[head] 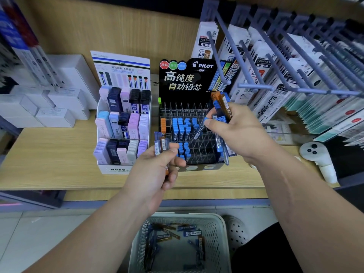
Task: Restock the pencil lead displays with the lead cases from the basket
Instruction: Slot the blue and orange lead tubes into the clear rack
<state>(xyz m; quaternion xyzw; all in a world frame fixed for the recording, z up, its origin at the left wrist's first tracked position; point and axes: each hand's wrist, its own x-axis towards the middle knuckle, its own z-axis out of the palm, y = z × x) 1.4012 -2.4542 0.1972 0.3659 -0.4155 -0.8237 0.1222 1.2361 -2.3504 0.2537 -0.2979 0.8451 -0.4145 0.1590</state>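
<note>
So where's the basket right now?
The basket sits at the bottom centre of the head view, below the wooden shelf, straight under the black lead display.

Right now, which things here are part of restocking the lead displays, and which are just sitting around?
Job: Pilot display, Mono display, basket of loose cases, lead cases gripped in left hand and right hand.
Lying about: white boxes, hanging refill packs, white gadget.

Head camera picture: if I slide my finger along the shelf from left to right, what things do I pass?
White boxes → MONO lead display → black Pilot lead display → hanging refill packs.
</note>
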